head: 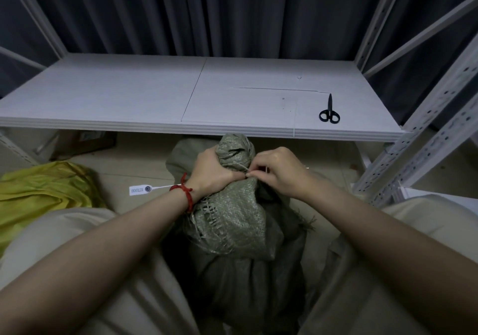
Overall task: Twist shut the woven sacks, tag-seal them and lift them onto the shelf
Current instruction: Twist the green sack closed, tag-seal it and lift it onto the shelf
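A grey-green woven sack (pixel 232 220) stands on the floor between my knees, its top twisted into a bunched neck (pixel 234 151). My left hand (pixel 210 171), with a red cord on the wrist, is clenched around that neck. My right hand (pixel 274 173) pinches a thin white strap end right beside the neck. A white numbered seal tag (pixel 139 189) sticks out to the left behind my left wrist, its strap running toward the neck. The white shelf board (pixel 129 94) lies just beyond the sack.
Black scissors (pixel 329 113) lie on the shelf at the right. A yellow sack (pixel 44 189) is crumpled on the floor at the left. Perforated white uprights (pixel 424 138) stand at the right, and a dark curtain hangs behind the shelf.
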